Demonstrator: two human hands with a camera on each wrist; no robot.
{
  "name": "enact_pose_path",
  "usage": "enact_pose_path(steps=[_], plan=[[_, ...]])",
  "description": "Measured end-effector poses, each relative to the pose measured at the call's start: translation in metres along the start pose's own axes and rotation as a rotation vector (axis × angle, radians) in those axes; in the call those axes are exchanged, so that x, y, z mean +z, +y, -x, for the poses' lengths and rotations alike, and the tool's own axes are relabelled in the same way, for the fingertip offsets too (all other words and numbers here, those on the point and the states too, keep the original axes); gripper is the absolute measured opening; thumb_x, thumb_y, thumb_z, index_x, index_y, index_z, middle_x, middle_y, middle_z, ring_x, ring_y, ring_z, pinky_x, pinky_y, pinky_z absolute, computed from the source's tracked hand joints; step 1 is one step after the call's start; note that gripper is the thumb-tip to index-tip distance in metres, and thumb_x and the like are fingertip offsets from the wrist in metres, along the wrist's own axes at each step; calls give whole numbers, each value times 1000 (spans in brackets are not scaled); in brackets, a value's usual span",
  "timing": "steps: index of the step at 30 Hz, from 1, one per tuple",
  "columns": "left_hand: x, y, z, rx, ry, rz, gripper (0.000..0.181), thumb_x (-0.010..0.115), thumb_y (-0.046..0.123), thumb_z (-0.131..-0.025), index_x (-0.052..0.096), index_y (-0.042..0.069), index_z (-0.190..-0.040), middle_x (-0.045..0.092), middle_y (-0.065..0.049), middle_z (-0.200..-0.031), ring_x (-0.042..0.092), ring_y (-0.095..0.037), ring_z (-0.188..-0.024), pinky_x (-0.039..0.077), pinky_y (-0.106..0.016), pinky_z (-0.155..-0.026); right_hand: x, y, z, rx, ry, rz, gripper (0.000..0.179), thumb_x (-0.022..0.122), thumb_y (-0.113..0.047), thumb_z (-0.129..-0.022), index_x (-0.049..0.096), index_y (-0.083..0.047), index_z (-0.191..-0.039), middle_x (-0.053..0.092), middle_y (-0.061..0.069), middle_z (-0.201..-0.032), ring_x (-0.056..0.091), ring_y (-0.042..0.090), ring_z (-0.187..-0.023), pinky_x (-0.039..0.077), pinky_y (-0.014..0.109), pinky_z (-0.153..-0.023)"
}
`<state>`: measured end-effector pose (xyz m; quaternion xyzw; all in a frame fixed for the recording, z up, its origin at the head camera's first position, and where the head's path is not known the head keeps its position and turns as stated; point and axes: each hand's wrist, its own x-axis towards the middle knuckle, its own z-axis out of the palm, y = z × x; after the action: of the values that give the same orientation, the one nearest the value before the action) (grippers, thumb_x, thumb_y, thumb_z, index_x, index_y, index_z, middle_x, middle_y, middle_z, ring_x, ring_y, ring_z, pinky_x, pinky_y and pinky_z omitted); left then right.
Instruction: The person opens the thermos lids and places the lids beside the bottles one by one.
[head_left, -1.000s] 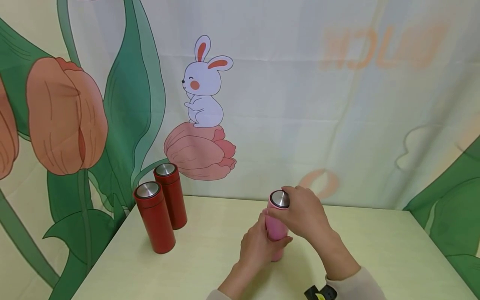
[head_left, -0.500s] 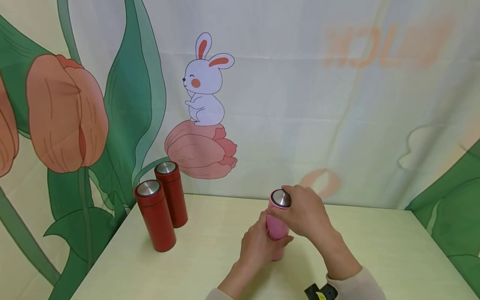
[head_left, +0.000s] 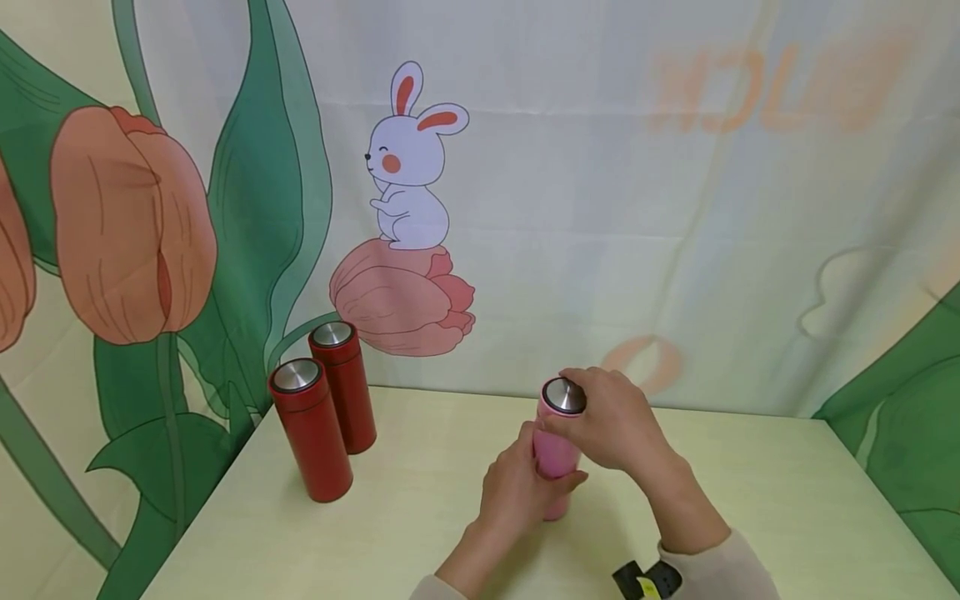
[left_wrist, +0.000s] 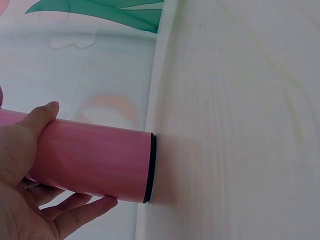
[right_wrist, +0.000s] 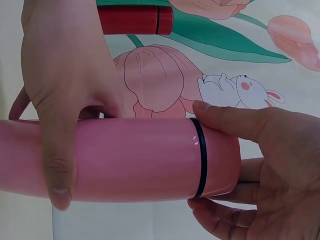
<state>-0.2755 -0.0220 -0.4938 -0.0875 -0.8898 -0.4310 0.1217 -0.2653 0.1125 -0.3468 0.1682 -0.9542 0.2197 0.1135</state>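
A pink thermos (head_left: 557,454) with a pink lid (head_left: 564,395), silver on top, stands upright at the table's middle. Its black base (left_wrist: 150,168) is right at the tabletop in the left wrist view. My left hand (head_left: 513,492) grips the lower body, its thumb across the near side. Higher up, my right hand (head_left: 611,421) holds the lid from the right, thumb on one side and fingers on the other. In the right wrist view the right hand (right_wrist: 285,155) has its fingertips around the lid, by the black ring (right_wrist: 201,159) where lid meets body.
Two red thermoses (head_left: 311,433) (head_left: 345,392) with silver-topped lids stand at the left of the pale table (head_left: 420,517). A printed cloth backdrop (head_left: 570,208) with tulips and a rabbit hangs behind the table's back edge.
My right hand and forearm have shifted very slightly to the right, still holding the lid. The left hand keeps its grip on the body. The head view has tilted a little.
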Motion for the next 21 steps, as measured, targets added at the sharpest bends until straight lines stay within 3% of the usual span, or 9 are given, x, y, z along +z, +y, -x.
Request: enact_pose_path(steps=[14,21], plan=[[0,0,1,2,6,8,60,89,53,-77,55,24,-117,75,5,-100,71,-14,-83,50,-31,-66,-2,11,-4,-41,-74,-111,64,85,-31,-84,64,-5,-138,72,12,-128,69,29,-114,58,43,-90],[-1,0,1,-2,4,23,61,88,57,-75,55,25,-115,74,7,-99,71,-11,-83,50,-30,-66,-3,15,-6,-71,-113,-181,60,84,-23,-86,63,-6,-140,70,11,-133,69,26,-116,57,44,-95]])
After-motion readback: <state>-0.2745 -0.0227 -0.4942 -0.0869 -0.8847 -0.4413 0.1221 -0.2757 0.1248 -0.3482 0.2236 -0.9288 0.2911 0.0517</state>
